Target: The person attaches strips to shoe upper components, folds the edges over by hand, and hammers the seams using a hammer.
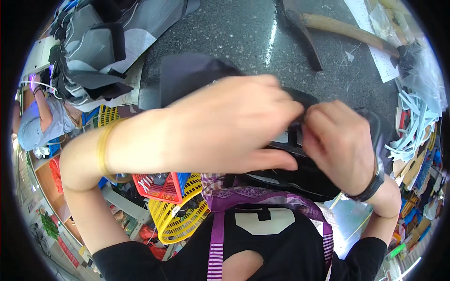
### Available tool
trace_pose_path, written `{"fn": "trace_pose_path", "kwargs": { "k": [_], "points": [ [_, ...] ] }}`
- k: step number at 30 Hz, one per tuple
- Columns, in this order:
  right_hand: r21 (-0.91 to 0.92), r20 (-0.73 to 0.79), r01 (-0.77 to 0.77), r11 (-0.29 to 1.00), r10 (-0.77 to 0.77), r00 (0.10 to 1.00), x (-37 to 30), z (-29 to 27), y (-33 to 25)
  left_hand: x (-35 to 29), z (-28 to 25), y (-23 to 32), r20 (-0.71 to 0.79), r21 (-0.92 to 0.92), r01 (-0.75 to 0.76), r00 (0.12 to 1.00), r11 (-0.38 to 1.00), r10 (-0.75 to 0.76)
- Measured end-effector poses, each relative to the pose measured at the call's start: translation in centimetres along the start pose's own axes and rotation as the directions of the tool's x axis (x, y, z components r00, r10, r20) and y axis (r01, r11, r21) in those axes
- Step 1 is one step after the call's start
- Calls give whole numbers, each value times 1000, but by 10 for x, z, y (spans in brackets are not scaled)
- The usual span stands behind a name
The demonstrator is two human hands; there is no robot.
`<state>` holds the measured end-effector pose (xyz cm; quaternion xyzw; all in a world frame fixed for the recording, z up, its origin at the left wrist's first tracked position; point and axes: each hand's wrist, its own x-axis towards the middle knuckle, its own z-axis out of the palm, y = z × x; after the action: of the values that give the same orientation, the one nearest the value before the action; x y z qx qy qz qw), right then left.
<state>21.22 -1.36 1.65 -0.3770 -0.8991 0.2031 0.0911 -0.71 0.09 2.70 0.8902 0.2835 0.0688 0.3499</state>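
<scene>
A glossy black piece of sheet material [309, 171] lies under my hands at the table's near edge, and its overall shape is mostly hidden. My left hand [248, 124] reaches across it with curled fingers, the thumb held apart, slightly blurred by motion. Close beside those fingertips, my right hand [340, 140] is closed in a pinch. Both hands meet at a dark edge or strap of the piece; just what lies between the fingers is hidden. A flat dark grey piece [187, 77] rests on the table behind my left wrist.
A hammer with a wooden handle [347, 30] lies on the speckled dark table [225, 28]. Grey and black cut pieces [93, 51] are piled at far left. Pale blue strips [415, 126] hang at right. Red [176, 185] and yellow baskets [164, 222] stand lower left. Another person [42, 117] works beyond.
</scene>
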Motion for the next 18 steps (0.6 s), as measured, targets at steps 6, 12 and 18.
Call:
{"fn": "trace_pose_path", "kwargs": {
  "k": [6,12,18],
  "points": [
    [221,42,106,970,-118,992,-11,-13,17,37,20,-20,-231,-197,133,957,971,-178],
    [177,215,146,973,-183,959,-13,-16,37,17,11,-10,50,-131,71,997,989,-65],
    [-28,13,339,940,-339,941,-37,0,22,11,26,21,139,347,-8,989,938,-43]
  ]
}}
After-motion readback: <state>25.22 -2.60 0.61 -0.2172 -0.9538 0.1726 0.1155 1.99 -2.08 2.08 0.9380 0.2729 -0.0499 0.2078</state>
